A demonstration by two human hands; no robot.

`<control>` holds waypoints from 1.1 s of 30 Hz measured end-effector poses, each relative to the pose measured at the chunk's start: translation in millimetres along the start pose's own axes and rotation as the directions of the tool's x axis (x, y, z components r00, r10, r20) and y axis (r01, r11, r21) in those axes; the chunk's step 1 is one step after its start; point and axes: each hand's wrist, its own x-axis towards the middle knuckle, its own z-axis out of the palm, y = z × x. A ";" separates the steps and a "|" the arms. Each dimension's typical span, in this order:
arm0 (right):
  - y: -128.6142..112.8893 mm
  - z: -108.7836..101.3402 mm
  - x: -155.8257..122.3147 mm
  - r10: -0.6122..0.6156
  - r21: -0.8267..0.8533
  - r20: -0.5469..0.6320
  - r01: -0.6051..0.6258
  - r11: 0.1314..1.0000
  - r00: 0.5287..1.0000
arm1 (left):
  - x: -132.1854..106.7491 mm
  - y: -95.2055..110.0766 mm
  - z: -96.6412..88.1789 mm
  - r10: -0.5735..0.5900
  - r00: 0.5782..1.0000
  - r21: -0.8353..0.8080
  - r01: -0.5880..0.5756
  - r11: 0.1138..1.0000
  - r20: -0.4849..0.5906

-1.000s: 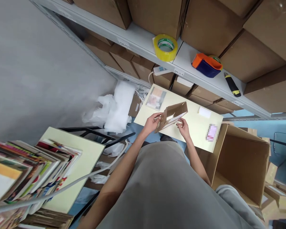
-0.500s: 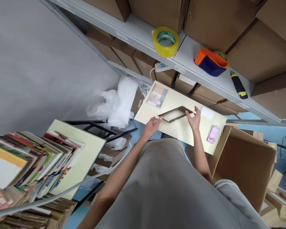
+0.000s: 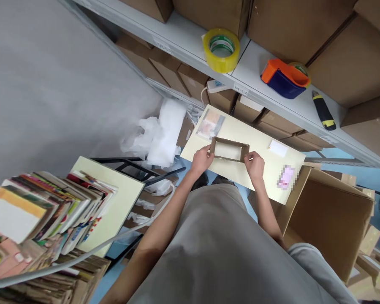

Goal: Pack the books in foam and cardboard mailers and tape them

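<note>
A small cardboard box point(image 3: 242, 154), open through its middle like a rectangular frame, is held over the pale tabletop point(image 3: 231, 174). My left hand point(image 3: 203, 159) pinches its left end, fingers closed on the wall. At the opposite end, my right hand point(image 3: 255, 164) grips the near right corner between thumb and fingers. The tabletop shows through the box. Beyond the box to the left lies a clear plastic packet point(image 3: 210, 123). To the right are a white card point(image 3: 278, 147) and a blurred pink item point(image 3: 286, 176).
On the shelf above sit a yellow tape roll point(image 3: 221, 50), an orange-and-blue tape dispenser point(image 3: 285, 78) and a utility knife point(image 3: 324, 110). A large open carton point(image 3: 329, 219) stands at right. Stacked books point(image 3: 55, 211) and white wrapping point(image 3: 162, 133) occupy the left. A grey tube point(image 3: 123, 236) crosses there.
The cardboard box went from a slanted, flattened diamond to a squarer rectangle. My right hand came down and closed on its right end; my left hand tightened at the left end.
</note>
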 end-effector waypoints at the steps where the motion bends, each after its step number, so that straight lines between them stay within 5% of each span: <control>1: -1.1 2.1 -7.4 0.025 0.011 -0.002 -0.025 1.000 1.000 | 2.7 -2.8 -3.9 0.034 0.999 0.001 -0.034 0.999 0.010; 7: -10.2 12.2 -32.5 0.165 0.076 -0.057 -0.161 0.984 0.985 | 22.5 -14.3 -15.6 0.218 0.965 0.031 -0.225 0.974 0.144; 15: -26.5 22.4 -40.2 0.294 0.072 -0.109 -0.288 0.955 0.950 | 37.7 -25.2 -20.0 0.271 0.928 -0.007 -0.278 0.960 0.256; 19: -33.1 19.6 -42.5 0.332 0.062 -0.193 -0.326 0.943 0.923 | 66.2 -30.2 -21.3 0.169 0.978 -0.102 -0.157 0.982 0.125; 23: -43.5 15.1 -44.1 0.343 0.043 -0.253 -0.343 0.938 0.905 | 117.1 -31.1 -16.0 -0.110 0.994 -0.025 0.109 0.994 -0.025; 27: -59.0 10.1 -51.9 0.321 0.064 -0.307 -0.317 0.946 0.896 | 151.5 -36.8 -1.7 -0.262 0.965 0.011 0.262 0.965 -0.024; 33: -77.1 1.3 -69.1 0.311 0.136 -0.330 -0.281 0.950 0.891 | 173.0 -56.8 5.2 -0.280 0.960 0.061 0.279 0.958 0.007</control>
